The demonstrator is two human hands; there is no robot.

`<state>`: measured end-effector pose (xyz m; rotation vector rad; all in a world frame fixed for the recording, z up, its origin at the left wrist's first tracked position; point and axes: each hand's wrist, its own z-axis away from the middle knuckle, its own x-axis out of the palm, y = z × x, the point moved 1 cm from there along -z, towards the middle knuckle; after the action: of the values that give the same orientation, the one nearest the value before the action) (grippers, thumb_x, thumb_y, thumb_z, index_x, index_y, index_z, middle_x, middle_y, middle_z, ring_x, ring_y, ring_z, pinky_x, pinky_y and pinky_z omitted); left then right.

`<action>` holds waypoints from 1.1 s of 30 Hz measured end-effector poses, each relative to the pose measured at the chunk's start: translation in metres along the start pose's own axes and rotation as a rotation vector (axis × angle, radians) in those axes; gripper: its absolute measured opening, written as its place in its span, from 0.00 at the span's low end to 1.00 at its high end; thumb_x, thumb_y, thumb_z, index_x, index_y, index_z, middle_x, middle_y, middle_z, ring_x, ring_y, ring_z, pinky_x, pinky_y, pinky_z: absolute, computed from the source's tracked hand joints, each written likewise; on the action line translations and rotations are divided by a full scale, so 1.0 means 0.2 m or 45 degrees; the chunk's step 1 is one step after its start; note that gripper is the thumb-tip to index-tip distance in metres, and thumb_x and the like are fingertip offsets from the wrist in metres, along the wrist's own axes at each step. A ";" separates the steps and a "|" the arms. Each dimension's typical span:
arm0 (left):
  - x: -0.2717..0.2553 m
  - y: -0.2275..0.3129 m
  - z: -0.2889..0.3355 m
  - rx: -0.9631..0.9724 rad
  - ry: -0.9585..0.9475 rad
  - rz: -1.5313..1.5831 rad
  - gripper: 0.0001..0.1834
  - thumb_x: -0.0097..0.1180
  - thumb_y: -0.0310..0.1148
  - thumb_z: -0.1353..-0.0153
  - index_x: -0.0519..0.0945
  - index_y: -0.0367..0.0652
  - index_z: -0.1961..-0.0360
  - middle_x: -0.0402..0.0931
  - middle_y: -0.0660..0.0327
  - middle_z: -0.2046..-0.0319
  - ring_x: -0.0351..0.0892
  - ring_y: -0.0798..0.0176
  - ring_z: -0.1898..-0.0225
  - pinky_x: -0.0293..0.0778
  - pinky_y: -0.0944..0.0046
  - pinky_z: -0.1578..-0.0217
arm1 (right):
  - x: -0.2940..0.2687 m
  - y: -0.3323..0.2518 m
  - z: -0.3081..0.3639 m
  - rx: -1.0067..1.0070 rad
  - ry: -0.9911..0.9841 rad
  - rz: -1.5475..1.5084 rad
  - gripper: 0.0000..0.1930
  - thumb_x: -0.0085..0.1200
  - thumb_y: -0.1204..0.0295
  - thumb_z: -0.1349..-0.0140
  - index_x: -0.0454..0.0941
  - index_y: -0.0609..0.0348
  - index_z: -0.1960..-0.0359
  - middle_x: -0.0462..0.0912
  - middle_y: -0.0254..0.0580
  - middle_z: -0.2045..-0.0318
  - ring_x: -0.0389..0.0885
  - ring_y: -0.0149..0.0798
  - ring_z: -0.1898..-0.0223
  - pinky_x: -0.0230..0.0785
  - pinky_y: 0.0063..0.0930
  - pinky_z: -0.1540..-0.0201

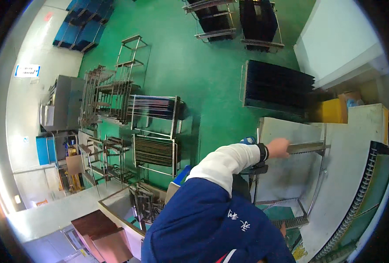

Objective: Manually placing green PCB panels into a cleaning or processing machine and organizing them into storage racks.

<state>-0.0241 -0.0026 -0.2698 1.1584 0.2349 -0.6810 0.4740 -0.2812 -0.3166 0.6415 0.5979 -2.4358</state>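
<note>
Reaching out to the right, my left hand (278, 148) is closed around the near end of a notched metal bar on an upright metal rack (320, 184). A dark band circles that wrist, below a white sleeve. Lower down, a small part of my right hand (283, 229) shows beside the rack's lower notched bar (293, 222). My navy vest hides most of this hand, so its grip cannot be made out. Between the rack's bars a pale flat surface shows, and whether it is a panel in the rack or something behind is unclear.
A long pale machine or bench (356, 175) with a coiled spring-like strip (362, 193) runs along the right. Beyond the rack stand a rack of dark sheets (277, 85) and a yellow bin (333, 111). More metal racks (155, 149) stand left on the green floor (212, 87).
</note>
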 end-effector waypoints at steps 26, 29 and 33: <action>-0.86 -0.45 1.02 0.094 0.655 0.396 0.17 0.52 0.42 0.41 0.77 0.37 0.76 0.76 0.45 0.75 0.76 0.39 0.68 0.69 0.43 0.66 | 0.32 -1.62 0.10 -0.401 -0.211 0.110 0.25 0.58 0.66 0.44 0.71 0.67 0.46 0.80 0.45 0.62 0.78 0.42 0.64 0.70 0.34 0.61; -1.13 -0.69 1.18 -0.016 0.726 0.452 0.18 0.51 0.43 0.39 0.77 0.37 0.75 0.76 0.46 0.74 0.75 0.40 0.67 0.69 0.44 0.66 | 0.52 -1.93 0.24 -0.467 -0.229 0.051 0.25 0.58 0.66 0.44 0.71 0.68 0.47 0.80 0.44 0.62 0.78 0.41 0.63 0.70 0.33 0.60; -1.44 -1.04 1.44 -0.088 1.053 0.531 0.19 0.51 0.44 0.39 0.78 0.37 0.75 0.76 0.46 0.72 0.76 0.41 0.67 0.70 0.46 0.66 | 0.84 -2.48 0.34 -0.660 -0.321 -0.063 0.26 0.59 0.65 0.44 0.71 0.69 0.47 0.80 0.43 0.61 0.78 0.39 0.62 0.70 0.32 0.59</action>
<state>-0.4233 -0.2028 -0.1671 1.3203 0.6806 0.2019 0.0322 -0.0095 -0.2211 0.1068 1.0897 -2.2182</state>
